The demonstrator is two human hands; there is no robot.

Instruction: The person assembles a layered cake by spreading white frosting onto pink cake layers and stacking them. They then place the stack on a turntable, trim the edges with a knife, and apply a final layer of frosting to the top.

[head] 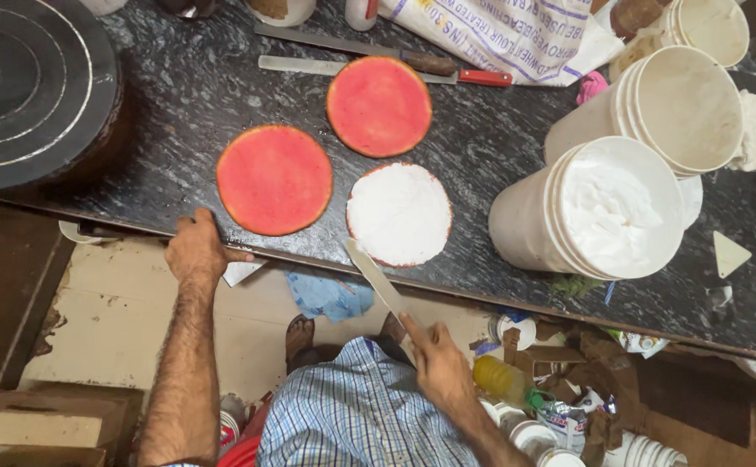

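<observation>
right hand (pixel 437 363) pinches the palette knife (pixel 376 277) w/ tip at the white-iced cake layer (pixel 399 214) near the desk (pixel 481 147) edge, left hand (pixel 194 251) gripping that edge; a hard push could prob slide the layer off.

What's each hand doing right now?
Left hand: gripping the counter edge, holding nothing.
Right hand: closed on a palette knife.
</observation>
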